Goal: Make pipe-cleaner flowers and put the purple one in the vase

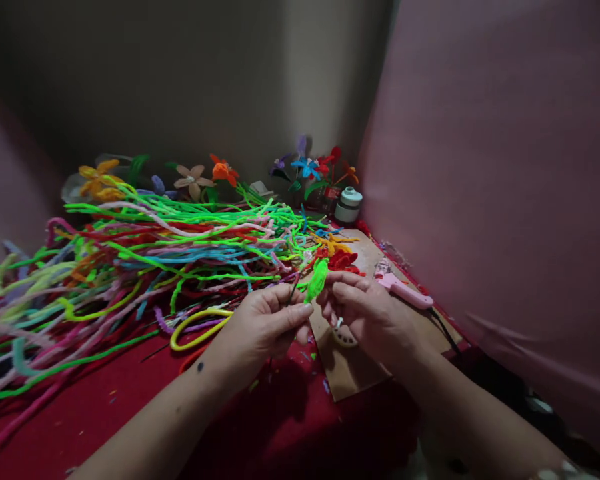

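Between my hands is a bright green fuzzy pipe-cleaner leaf, held upright at a slight tilt. My left hand pinches its lower end between thumb and fingers, and a thin dark stem sticks up by those fingers. Close against the leaf's right side, my right hand has its fingers curled together, with the fingertips at the leaf's upper edge. Whether they grip a strand there is hidden. Under the right hand, a white ring-shaped item partly shows on a brown board.
A large heap of multicoloured pipe cleaners covers the left side of the red cloth. Finished pipe-cleaner flowers stand along the back beside a pale jar. A pink glue gun lies to the right, its black cord trailing off.
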`<action>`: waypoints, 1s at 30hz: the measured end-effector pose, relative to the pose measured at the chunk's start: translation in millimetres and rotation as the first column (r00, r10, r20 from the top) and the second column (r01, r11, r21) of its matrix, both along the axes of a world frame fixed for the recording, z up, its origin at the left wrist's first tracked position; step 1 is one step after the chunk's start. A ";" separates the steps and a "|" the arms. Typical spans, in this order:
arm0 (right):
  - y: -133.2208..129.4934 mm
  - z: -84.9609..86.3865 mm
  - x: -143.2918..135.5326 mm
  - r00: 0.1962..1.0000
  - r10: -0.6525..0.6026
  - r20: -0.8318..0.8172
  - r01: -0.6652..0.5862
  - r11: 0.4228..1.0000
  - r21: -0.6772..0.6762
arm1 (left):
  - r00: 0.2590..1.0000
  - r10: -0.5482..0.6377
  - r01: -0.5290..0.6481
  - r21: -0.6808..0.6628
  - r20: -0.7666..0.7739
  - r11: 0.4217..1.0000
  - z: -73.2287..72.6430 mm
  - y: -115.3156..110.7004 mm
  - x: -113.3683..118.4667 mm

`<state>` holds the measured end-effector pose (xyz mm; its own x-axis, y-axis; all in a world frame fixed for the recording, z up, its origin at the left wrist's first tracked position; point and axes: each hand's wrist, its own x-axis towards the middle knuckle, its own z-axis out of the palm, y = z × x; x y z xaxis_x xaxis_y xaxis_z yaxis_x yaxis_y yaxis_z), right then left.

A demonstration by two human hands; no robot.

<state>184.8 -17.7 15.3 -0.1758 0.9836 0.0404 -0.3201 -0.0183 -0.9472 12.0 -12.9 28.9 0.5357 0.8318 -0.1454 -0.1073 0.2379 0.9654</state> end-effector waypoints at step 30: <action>27.2 -58.6 148.8 -0.237 -0.654 0.718 0.083 0.723 0.686 | 0.956 0.251 -0.239 -0.099 0.149 0.966 -6.9 20.4 -12.4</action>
<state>333.6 9.5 -43.3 0.0846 0.8352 0.5435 0.9911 -0.0144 -0.1321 -0.4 7.5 22.1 0.3385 0.9297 -0.1453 -0.3224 0.2597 0.9103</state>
